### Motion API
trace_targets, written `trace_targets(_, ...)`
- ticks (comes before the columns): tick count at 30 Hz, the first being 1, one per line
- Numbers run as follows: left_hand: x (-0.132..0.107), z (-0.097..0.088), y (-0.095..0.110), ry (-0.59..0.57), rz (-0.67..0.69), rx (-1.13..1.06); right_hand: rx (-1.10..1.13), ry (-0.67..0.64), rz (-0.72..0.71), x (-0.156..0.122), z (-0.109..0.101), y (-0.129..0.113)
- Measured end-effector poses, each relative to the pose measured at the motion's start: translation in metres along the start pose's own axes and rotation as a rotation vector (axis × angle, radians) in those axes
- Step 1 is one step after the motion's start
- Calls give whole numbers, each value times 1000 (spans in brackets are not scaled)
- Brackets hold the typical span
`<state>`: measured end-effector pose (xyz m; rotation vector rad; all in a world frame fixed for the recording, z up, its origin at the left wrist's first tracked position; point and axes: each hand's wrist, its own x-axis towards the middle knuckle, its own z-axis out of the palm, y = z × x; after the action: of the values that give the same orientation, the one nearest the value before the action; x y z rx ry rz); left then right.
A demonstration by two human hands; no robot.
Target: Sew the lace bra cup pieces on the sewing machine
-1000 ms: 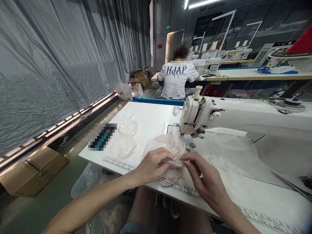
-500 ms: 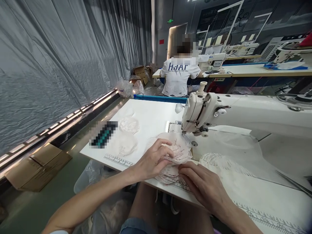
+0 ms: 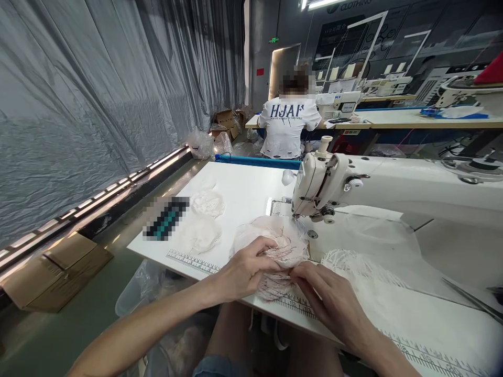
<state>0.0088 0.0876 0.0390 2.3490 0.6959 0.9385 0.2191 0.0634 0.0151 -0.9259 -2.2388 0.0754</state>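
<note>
A stack of round white lace pieces with red thread [image 3: 275, 238] lies on the white sewing table [image 3: 243, 183], just left of the sewing machine's needle head [image 3: 314, 183]. My left hand [image 3: 245, 267] pinches the top lace piece at its near edge. My right hand [image 3: 328, 298] grips the same pile from the right, fingertips meeting the left hand's. The lower pieces of the pile hang over the table's ruler edge.
More white lace rounds [image 3: 202, 233] lie at the left of the table and a lace pile [image 3: 353, 262] at the right. Scissors [image 3: 471, 298] rest far right. A person in a white shirt [image 3: 286, 125] sits at another table behind. Cardboard [image 3: 51, 272] lies on the floor.
My left hand's fingers have drawn in from lying flat on the pile to pinching its edge. My right hand has moved closer to it. The view shifted slightly.
</note>
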Motion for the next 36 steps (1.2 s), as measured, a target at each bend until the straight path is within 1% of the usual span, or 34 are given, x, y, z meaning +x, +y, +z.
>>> trace_targets(4, 1, -2, 6, -26, -23, 6, 56, 0, 53, 1, -2, 0)
trace_targets(8, 3, -5, 11, -53, -17, -3, 80, 11, 57, 4, -4, 0)
trace_targets(11, 3, -3, 9, -56, -27, 31, 87, 30, 55, 8, -4, 0)
trace_targets(14, 5, -1, 5, -2, -18, 81, 89, 66, 71, 12, -4, -1)
trace_targets(16, 9, -3, 4, 64, -36, 95, 67, 135, 69, 12, -4, -2)
trace_targets(18, 14, -6, 4, 116, -76, 95, 4, 173, 18, 10, -3, -2)
trace_targets(20, 17, -10, 4, 131, -85, 86, -83, 140, -70, 6, -1, -1)
trace_targets(22, 17, -11, 3, 125, -54, 73, -158, 68, -138, 2, 1, 0)
trace_targets(25, 14, -9, -1, 113, -3, 61, -195, 18, -167, -1, 4, 1)
trace_targets(28, 9, -8, -3, 57, -6, 52, -146, 9, -122, 0, 4, 0)
trace_targets(32, 6, -11, 0, -43, -7, 49, -75, -3, -39, 1, 5, 0)
trace_targets(36, 4, -9, 3, -74, 0, 37, -15, 11, 25, 3, 7, 2)
